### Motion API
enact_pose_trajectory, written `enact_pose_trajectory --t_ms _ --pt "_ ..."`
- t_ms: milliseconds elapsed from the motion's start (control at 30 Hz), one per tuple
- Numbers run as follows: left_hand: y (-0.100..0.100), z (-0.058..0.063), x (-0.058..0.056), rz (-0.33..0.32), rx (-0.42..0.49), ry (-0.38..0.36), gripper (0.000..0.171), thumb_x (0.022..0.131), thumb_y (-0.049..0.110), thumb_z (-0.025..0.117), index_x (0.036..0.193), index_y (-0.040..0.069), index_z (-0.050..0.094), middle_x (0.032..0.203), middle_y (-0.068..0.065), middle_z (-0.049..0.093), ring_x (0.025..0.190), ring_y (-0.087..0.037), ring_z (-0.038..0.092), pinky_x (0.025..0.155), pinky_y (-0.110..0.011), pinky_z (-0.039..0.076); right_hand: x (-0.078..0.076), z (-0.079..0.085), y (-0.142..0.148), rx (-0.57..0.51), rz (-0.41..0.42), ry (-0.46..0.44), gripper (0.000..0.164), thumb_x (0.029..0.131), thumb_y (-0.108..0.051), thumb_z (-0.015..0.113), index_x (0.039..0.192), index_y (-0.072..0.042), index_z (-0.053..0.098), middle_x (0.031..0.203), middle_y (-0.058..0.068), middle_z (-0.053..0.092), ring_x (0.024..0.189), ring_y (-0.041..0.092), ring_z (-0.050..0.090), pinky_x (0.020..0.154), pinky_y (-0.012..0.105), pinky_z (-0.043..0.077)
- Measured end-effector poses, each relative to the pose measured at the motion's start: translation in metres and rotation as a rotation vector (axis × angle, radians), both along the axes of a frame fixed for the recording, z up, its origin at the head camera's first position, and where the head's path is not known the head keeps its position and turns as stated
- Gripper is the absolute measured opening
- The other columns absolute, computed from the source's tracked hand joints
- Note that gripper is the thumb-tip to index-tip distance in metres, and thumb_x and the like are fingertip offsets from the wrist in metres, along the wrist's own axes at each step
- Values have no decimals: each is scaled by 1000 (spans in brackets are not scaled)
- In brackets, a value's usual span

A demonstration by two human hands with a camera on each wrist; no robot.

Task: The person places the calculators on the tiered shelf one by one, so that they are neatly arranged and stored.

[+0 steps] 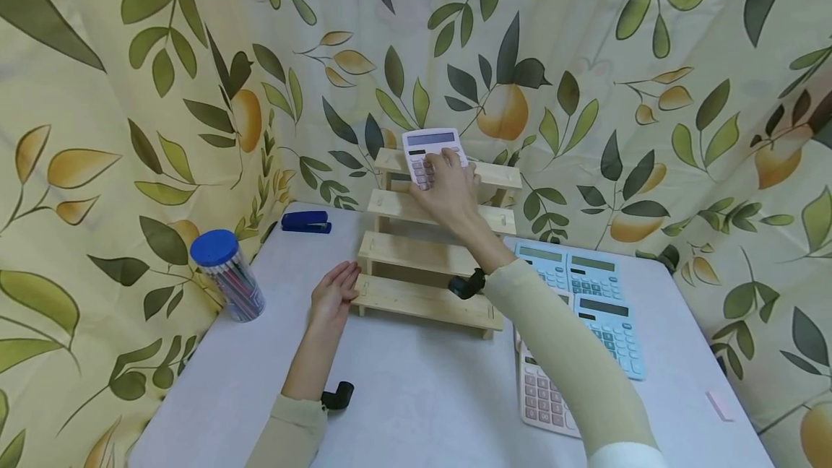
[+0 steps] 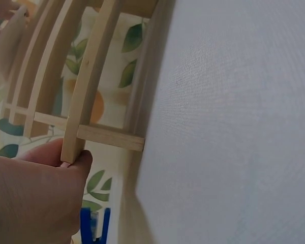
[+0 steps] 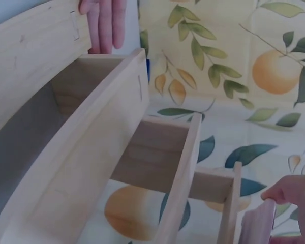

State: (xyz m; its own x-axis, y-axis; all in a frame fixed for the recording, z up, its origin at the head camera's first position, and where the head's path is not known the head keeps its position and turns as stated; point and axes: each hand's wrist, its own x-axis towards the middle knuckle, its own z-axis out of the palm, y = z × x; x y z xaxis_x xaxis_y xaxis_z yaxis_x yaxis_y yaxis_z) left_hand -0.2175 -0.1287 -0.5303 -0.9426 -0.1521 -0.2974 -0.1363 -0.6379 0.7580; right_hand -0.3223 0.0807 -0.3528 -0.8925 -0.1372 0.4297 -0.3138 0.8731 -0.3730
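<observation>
A four-tier wooden shelf stand (image 1: pixel 416 255) stands on the table against the curtain. My right hand (image 1: pixel 448 186) grips a pale pink calculator (image 1: pixel 430 139) by its sides, with the screen end up, over the top tier's left half. The right wrist view shows that calculator edge-on (image 3: pixel 256 223) near the end of the top board, thumb on its edge. At the left end of the lowest tier, my left hand (image 1: pixel 334 291) pinches the board between thumb and fingers; the left wrist view shows this board end (image 2: pixel 73 147) up close.
Blue calculators (image 1: pixel 607 327) lie at the right of the stand, with a pink calculator (image 1: pixel 546 396) partly under my right sleeve. A clear tub of pens with a blue lid (image 1: pixel 227 276) and a dark blue stapler (image 1: pixel 305 222) are on the left. A small pink slip (image 1: pixel 720 406) lies far right.
</observation>
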Motion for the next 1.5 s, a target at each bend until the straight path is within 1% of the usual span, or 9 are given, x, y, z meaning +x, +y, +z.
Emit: enact_pose_trajectory --t_ms 100,233,333,700,900,1033,1200,1300,1500 --pt "0 1 1 -3 0 2 79 82 -34 36 157 -9 33 160 -27 41 150 -35 39 120 -37 37 -4 2 -6 2 -24 -21 62 87 -41 73 140 -11 61 153 17 48 131 58 44 99 63 40" --pt "1 1 0 -6 -2 -4 79 82 -33 37 157 -8 34 160 -25 42 149 -33 41 120 -36 37 -10 3 -12 8 -60 -70 62 87 -40 72 140 -11 60 156 18 45 134 60 41 101 63 39" --pt "1 2 0 -8 -7 -11 79 82 -33 37 157 -7 34 159 -24 43 149 -32 42 120 -36 38 -13 2 -16 17 -80 -88 60 88 -41 73 138 -11 60 157 17 45 134 59 42 102 63 39" --pt "1 2 0 -7 -7 -5 79 82 -32 38 157 -7 34 159 -25 42 149 -33 41 120 -36 38 -27 -1 -33 6 -155 -82 66 89 -47 71 142 -10 58 156 17 45 130 57 46 105 65 38" --pt "1 1 0 -6 -1 -4 79 82 -32 38 157 -7 34 159 -25 43 149 -33 42 120 -36 38 -27 -2 -42 9 -160 -82 69 91 -49 69 145 -9 55 157 19 44 135 62 41 107 70 36" --pt "0 0 1 -4 -2 -4 78 82 -33 37 157 -8 34 159 -25 43 149 -33 42 120 -36 38 -27 -2 -48 31 -180 -87 74 92 -53 69 147 -7 52 157 23 41 135 61 41 107 69 37" --pt "-2 1 2 4 1 -7 78 82 -33 37 157 -8 34 159 -26 42 149 -34 41 120 -36 37 -24 0 -56 92 -216 -131 85 94 -63 62 155 -5 44 163 28 31 136 65 38 112 69 35" --pt "-1 2 2 -2 4 -9 79 83 -32 37 157 -7 34 159 -26 42 150 -34 41 120 -36 37 -23 2 -59 93 -229 -148 88 95 -66 57 158 -6 40 166 29 25 137 68 35 115 71 31" --pt "0 4 3 -4 0 -9 78 82 -33 37 156 -8 35 159 -25 43 149 -33 42 120 -35 38 -18 7 -61 89 -208 -181 89 96 -67 54 161 -9 35 168 28 22 136 68 36 116 69 33"
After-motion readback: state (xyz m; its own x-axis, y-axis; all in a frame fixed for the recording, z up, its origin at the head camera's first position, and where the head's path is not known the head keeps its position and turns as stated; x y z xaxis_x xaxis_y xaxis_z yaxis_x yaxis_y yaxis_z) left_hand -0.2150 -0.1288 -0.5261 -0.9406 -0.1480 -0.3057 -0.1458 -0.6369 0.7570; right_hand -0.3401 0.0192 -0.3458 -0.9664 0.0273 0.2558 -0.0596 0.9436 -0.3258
